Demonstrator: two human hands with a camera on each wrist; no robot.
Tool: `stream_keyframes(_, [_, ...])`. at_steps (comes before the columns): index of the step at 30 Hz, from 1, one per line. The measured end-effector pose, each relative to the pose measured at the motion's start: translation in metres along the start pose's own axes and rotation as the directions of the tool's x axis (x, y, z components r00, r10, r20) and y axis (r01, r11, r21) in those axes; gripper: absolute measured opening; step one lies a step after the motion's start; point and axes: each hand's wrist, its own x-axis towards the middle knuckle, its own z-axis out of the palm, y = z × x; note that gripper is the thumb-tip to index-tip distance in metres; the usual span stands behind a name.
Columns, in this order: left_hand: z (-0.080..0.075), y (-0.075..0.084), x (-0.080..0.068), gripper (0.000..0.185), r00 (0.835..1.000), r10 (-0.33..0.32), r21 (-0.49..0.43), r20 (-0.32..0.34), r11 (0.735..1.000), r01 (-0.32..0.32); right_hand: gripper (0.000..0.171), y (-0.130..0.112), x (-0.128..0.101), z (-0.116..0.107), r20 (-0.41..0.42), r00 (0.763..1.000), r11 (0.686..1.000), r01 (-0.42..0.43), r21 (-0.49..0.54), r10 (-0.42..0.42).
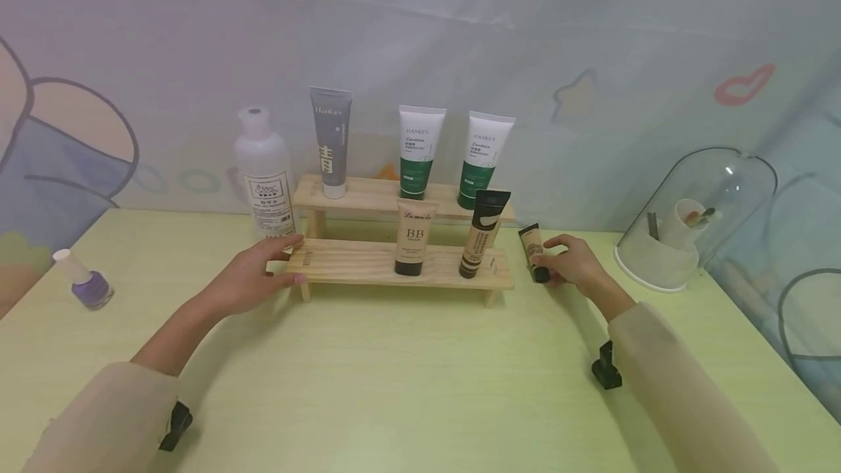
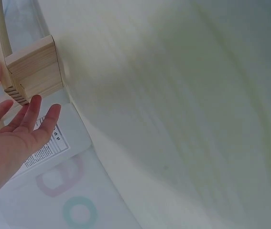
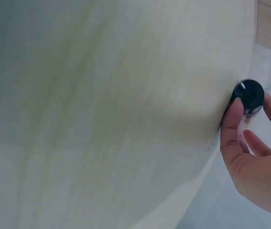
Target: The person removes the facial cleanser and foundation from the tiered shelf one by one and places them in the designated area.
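Note:
My left hand is at the left end of a two-step wooden display rack. Its spread fingers touch the end of the lower step, as the left wrist view also shows. To the rack's right, my right hand pinches a small beige cosmetic tube near its black cap; the tube leans with its cap toward me. On the lower step stand a beige BB cream tube and a black-and-tan tube. A grey tube and two white-and-green tubes stand on the upper step.
A tall white remover bottle stands behind my left hand. Purple nail polish is at the far left of the table. At the right, a clear dome covers a white holder with brushes. A patterned cloth hangs behind.

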Motion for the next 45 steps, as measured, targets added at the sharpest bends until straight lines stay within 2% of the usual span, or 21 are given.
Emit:
stream_keyframes(12, [0.001, -0.002, 0.001, 0.069, 1.000, -0.022, -0.009, 0.001, 1.000, 0.022, 0.060, 0.007, 0.000, -0.006, 0.024, 0.999, 0.999, 0.030, -0.019, -0.030])
stream_keyframes(22, [0.001, -0.003, 0.001, 0.069, 1.000, -0.011, -0.017, -0.005, 1.000, 0.011, 0.061, 0.010, -0.005, -0.011, 0.070, 0.997, 0.999, 0.036, -0.016, -0.034])
stream_keyframes(31, [0.002, -0.002, 0.000, 0.068, 1.000, -0.011, -0.023, -0.007, 1.000, 0.011, 0.063, 0.010, -0.019, -0.018, 0.119, 0.986, 0.990, 0.123, -0.068, -0.114])
stream_keyframes(39, [0.002, -0.003, 0.001, 0.068, 1.000, -0.014, -0.031, 0.001, 0.999, 0.014, 0.063, -0.002, -0.041, -0.024, 0.154, 0.969, 0.971, 0.211, -0.114, -0.193])
stream_keyframes(45, [0.001, -0.002, 0.000, 0.069, 1.000, -0.013, -0.036, 0.004, 0.999, 0.013, 0.058, -0.013, -0.054, -0.018, 0.186, 0.950, 0.951, 0.276, -0.139, -0.249])
